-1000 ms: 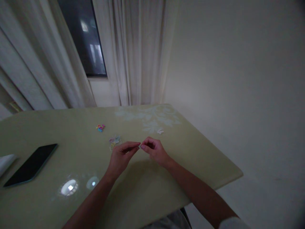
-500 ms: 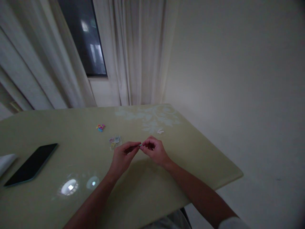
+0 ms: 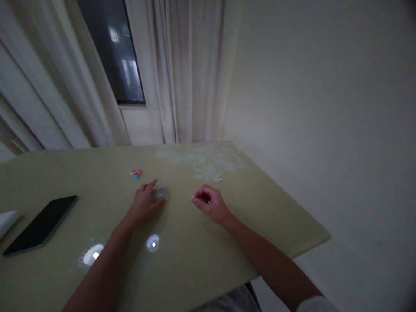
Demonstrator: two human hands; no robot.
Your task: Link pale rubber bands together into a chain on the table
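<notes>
Fingers spread wide, my left hand [image 3: 144, 204] reaches around a small clear container [image 3: 159, 192] on the table [image 3: 201, 264], thumb on the near side; whether it touches, I cannot tell. To the right of the container, my right hand [image 3: 212, 205] holds a small pale piece [image 3: 191, 199] pinched between thumb and fingers, its tip poking out. A cluster of bright, many-coloured bits [image 3: 136, 174] lies beyond the container to the left, a few white bits [image 3: 218, 178] beyond it to the right. A dark tablet [image 3: 42, 225] lies well to its left.
</notes>
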